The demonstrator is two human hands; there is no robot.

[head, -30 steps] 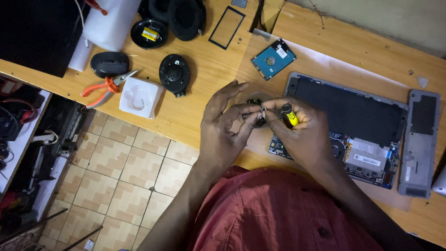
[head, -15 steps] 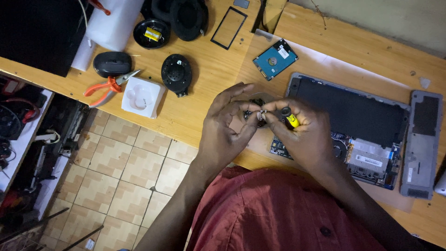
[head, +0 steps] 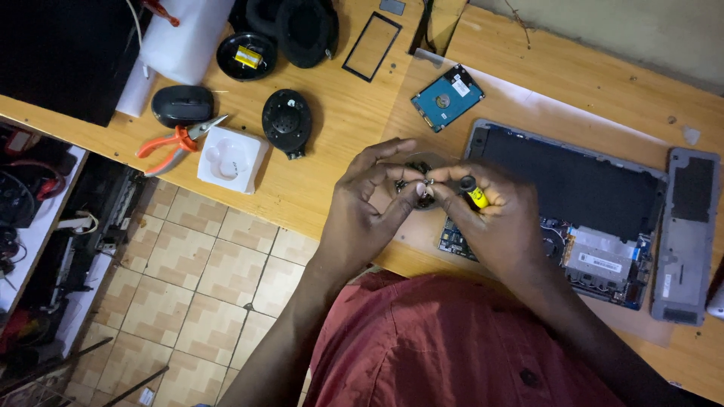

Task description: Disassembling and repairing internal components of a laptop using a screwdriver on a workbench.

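My left hand [head: 367, 203] and my right hand [head: 494, 218] meet over the front edge of the wooden desk [head: 339, 136]. A small black part [head: 417, 185] is pinched between the fingertips of both hands. A short black and yellow screwdriver [head: 473, 193] sits in my right fist, its tip toward the part. Just right of my hands lies an opened laptop [head: 581, 211] with its dark underside and circuit boards showing.
A blue hard drive [head: 447, 97] lies behind my hands. To the left are a black oval earcup [head: 286, 123], a white square case [head: 232, 158], orange pliers [head: 172, 143] and a black mouse [head: 182, 105]. A grey cover panel [head: 685, 234] lies at the right. Tiled floor shows below.
Both hands stay together on the small part, with only slight shifts of the fingers. The view has drifted a little.
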